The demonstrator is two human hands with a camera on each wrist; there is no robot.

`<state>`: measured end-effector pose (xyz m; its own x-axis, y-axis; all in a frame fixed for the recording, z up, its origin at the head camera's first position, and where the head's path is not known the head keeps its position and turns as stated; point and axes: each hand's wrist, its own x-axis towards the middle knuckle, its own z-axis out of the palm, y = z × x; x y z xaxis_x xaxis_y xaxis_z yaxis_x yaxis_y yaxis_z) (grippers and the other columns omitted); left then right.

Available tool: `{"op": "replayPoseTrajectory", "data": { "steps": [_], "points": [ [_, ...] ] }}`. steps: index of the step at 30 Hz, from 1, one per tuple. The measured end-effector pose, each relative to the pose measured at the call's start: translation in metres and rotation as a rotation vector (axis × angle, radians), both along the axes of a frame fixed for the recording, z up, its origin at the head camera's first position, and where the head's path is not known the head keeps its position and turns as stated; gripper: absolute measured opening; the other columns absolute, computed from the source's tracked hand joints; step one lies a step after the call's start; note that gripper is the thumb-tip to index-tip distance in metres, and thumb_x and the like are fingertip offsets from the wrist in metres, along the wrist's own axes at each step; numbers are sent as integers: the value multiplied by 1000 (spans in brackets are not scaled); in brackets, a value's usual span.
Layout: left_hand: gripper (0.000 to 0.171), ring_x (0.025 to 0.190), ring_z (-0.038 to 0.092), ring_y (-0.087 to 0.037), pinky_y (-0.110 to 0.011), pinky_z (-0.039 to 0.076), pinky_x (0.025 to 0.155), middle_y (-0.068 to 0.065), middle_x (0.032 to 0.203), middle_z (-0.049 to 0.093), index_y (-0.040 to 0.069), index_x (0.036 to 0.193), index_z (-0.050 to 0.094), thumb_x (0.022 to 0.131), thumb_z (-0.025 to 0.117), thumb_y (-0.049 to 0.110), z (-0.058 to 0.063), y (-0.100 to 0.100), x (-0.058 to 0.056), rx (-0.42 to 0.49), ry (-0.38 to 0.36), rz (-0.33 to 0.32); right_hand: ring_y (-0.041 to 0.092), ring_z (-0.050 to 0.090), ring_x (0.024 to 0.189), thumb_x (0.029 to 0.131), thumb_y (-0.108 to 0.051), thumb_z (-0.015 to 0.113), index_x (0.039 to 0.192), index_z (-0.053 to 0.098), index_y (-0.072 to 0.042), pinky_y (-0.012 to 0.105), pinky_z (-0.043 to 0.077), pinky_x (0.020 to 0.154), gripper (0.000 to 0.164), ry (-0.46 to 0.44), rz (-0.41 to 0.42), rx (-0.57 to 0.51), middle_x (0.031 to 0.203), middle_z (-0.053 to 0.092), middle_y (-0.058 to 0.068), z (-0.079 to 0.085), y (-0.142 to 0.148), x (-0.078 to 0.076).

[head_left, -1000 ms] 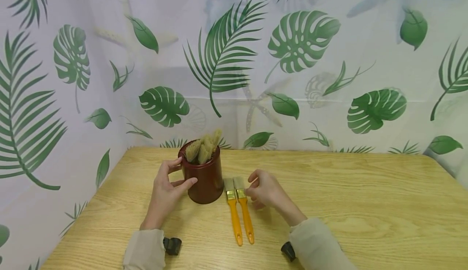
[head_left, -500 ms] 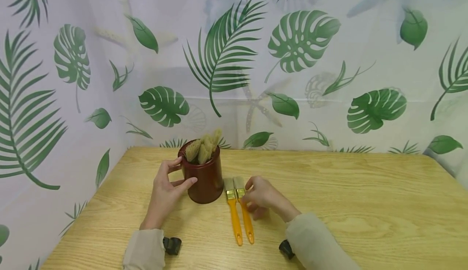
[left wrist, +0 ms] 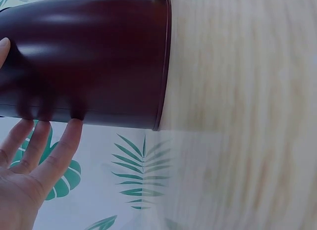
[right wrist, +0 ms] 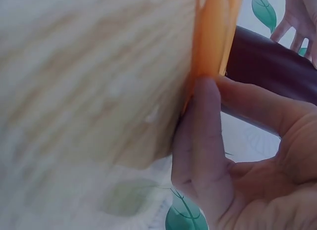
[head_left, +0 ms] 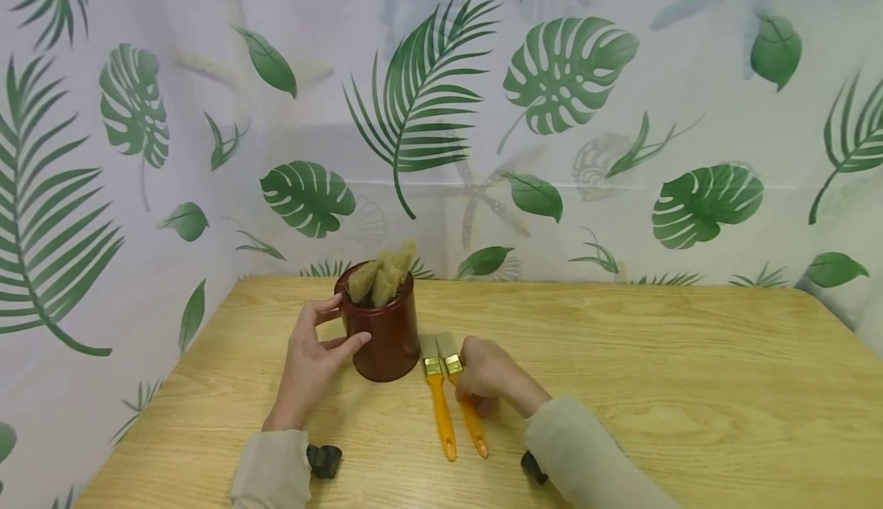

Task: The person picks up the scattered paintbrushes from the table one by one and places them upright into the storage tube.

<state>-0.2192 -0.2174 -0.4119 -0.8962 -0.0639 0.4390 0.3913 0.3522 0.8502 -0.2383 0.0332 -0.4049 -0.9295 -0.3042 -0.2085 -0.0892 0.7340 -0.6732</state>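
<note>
A dark red cylindrical pot (head_left: 388,344) stands on the table with several tan bristle tufts (head_left: 381,279) poking out of its top. My left hand (head_left: 309,363) holds the pot from the left, thumb on its front and fingers at its far left side. In the left wrist view the fingertips (left wrist: 74,125) meet the wall of the pot (left wrist: 94,62). Right of the pot lie two flat paintbrushes with orange handles, bristles pointing away. My right hand (head_left: 488,375) pinches the right paintbrush (head_left: 472,426) near its metal band; the left paintbrush (head_left: 442,421) lies untouched.
The wood-grain table (head_left: 655,386) reaches back to a white cloth (head_left: 441,110) printed with green leaves, which also hangs along the left side. Black wrist mounts (head_left: 324,461) are strapped under both sleeves.
My right hand has moved left and closer to me, taking hold of the right paintbrush, whose handle end has swung right. The left hand and pot stay as they were.
</note>
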Motion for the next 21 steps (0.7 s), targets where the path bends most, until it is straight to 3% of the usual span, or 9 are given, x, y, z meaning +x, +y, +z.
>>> {"op": "replayPoseTrajectory", "data": {
  "steps": [4,7,10,15,21],
  "points": [
    [53,124,52,-29,-49,57,90,-13,140,51,1,132,49,88,80,3,0,0,0,-7,-1,3,18,61,46,75,12,77,97,53,3,28,54,42,34,-8,2,-10,68,58,12,0,2,0],
    [53,124,52,-29,-50,57,90,-12,140,51,1,131,50,88,80,3,1,0,0,-6,-5,6,16,59,43,74,12,77,83,52,0,28,54,41,29,-29,-3,-17,61,56,9,0,2,-2],
    [53,125,52,-29,-49,57,91,-12,141,51,1,130,50,88,80,3,1,0,0,-4,-10,6,16,58,42,74,12,77,79,49,-3,27,53,40,32,-40,-5,-18,61,56,10,-1,3,-3],
    [52,124,52,-30,-49,57,90,-12,141,51,1,130,50,87,80,2,1,0,-1,-1,-9,6,20,60,46,76,12,76,99,50,1,30,55,42,36,-47,15,-29,76,57,15,0,6,-3],
    [54,125,53,-31,-49,57,90,-13,138,52,1,132,50,87,80,1,-1,-1,-2,-6,0,3,19,59,47,77,11,76,104,49,1,29,55,43,40,-116,-31,-125,77,59,16,1,11,-6]
  ]
}}
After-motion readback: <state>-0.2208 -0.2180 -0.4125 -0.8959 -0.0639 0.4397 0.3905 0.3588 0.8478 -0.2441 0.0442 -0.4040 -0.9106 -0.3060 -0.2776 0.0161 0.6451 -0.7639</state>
